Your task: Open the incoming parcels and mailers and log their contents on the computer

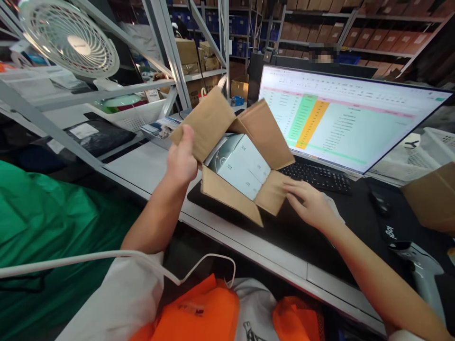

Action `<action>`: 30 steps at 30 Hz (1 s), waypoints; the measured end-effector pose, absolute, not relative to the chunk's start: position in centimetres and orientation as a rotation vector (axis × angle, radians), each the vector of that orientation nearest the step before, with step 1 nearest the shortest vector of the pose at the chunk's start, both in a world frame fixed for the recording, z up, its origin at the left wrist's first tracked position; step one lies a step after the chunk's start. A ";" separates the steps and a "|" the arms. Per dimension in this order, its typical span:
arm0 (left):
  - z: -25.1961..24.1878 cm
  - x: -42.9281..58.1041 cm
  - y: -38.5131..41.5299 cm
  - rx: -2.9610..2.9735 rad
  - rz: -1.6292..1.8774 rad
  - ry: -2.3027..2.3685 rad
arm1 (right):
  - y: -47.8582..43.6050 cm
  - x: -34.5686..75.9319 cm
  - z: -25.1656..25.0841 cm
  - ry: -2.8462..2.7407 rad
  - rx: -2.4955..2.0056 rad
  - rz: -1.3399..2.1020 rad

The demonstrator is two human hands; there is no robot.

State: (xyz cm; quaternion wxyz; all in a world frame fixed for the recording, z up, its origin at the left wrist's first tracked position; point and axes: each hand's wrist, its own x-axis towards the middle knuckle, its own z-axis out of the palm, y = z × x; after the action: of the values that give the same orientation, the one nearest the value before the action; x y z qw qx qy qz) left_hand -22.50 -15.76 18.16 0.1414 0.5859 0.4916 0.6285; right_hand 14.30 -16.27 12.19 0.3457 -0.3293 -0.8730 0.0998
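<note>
An open cardboard box (229, 193) sits on the dark desk mat, its flaps spread outward. Inside it lies a white printed box (245, 166) with a dark picture on its left side. My left hand (182, 158) is closed on the left flap, thumb on the near face and fingers curled behind. My right hand (313, 203) reaches in from the right with fingers stretched out, their tips touching the edge of the right flap and the thumb apart below. Something pale, partly hidden, shows beside that hand.
Behind the box stand a monitor (330, 118) and a keyboard (313, 177). To the right are a mouse (380, 203), a scanner-like white device (423, 270) and another cardboard box (433, 196). A fan (71, 40) hangs by the metal rack at left. A white cable (142, 255) crosses in front.
</note>
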 end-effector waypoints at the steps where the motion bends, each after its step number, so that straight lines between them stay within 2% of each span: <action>1: 19.4 -22.0 -15.9 1.718 1.790 1.450 | -16.3 12.7 13.5 -2.227 -0.787 0.236; 6: 21.3 -18.2 -16.6 2.042 1.400 1.341 | -14.7 4.0 16.4 -2.185 -0.632 0.161; 13: 20.9 -14.8 -17.7 2.320 1.188 1.268 | -10.5 0.2 13.9 -2.148 -0.838 0.027; 24: 20.2 -14.5 -16.2 2.305 1.247 1.266 | -7.9 1.1 14.6 -2.374 -0.826 0.039; 30: 19.7 -16.6 -14.3 2.108 1.496 1.352 | -10.8 7.6 15.1 -2.192 -0.691 0.123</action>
State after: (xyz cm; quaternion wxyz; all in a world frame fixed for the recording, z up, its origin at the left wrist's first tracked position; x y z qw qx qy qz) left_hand -16.61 -14.33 19.72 0.1122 0.7181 0.4604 0.5097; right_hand 7.58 -10.78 15.08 0.4077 -0.2743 -0.8696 0.0486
